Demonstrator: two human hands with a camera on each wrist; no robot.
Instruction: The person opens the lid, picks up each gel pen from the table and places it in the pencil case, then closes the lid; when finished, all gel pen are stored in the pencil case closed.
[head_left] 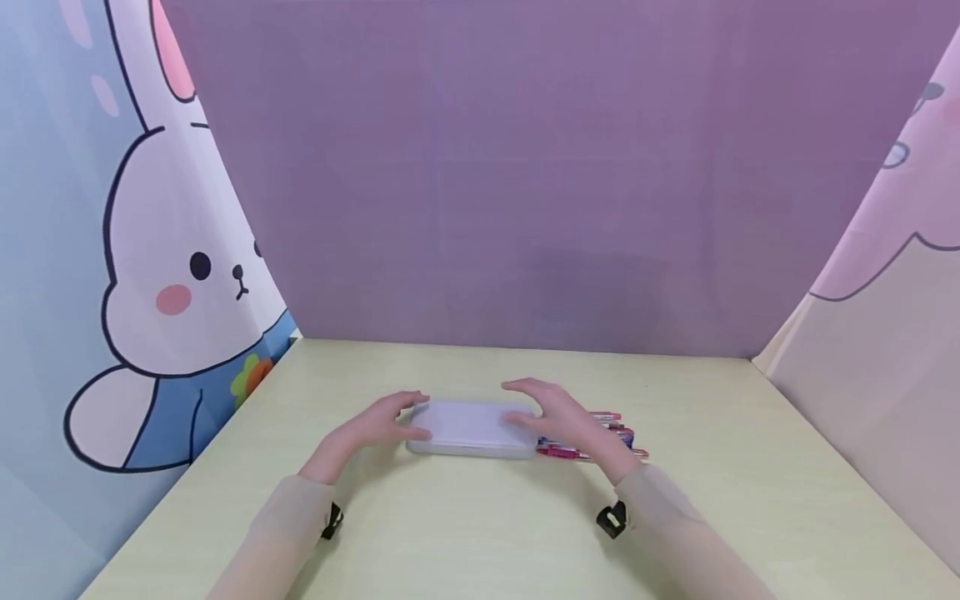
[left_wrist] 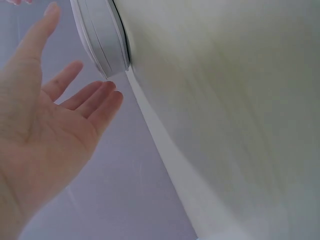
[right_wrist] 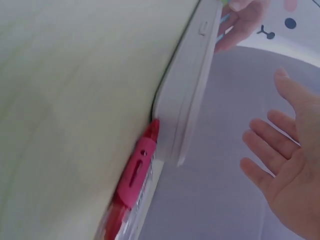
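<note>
The right hand [head_left: 562, 421] partly hid the pens [head_left: 618, 435], while the closed white case [head_left: 472, 429] lay flat on the bench [head_left: 480, 533] between both hands, the left hand [head_left: 378, 425] likewise open-fingered and gripping nothing.

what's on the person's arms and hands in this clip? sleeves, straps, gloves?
Both hands are bare: left hand, right hand, no gloves or rings visible. Each forearm wears a thin, sheer beige sleeve ending at the wrist. A small black clip or mount sits at the right wrist, and a similar black one at the left.
</note>
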